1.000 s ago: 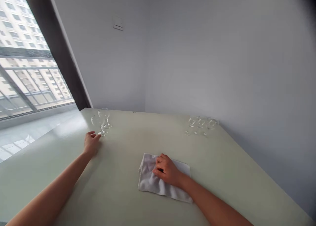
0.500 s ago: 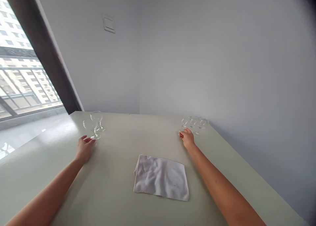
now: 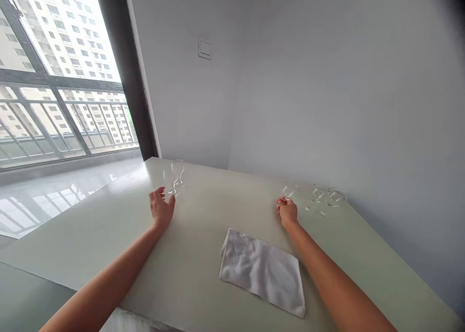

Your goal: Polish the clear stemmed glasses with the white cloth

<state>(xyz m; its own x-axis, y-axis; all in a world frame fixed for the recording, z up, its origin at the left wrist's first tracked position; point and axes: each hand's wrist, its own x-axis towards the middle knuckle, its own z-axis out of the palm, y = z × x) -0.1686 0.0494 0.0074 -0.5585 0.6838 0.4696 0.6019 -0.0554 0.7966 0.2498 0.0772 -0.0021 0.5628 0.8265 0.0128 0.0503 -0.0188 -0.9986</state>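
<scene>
Because the right hand (image 3: pixel 288 211) has its fingers pinched low on a glass (image 3: pixel 289 190), the bowl is mostly uncovered, likely for stability. Left hand (image 3: pixel 161 210): fingers wide beside the nearer left glass (image 3: pixel 170 178), contact unclear. Cloth (image 3: pixel 263 272) lies on the surface (image 3: pixel 214 201), probably within easy reach.

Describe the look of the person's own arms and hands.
The left hand and right hand are ungloved, with no ring visible. The left forearm and right forearm are bare: no sleeve, watch or bracelet shows.
</scene>
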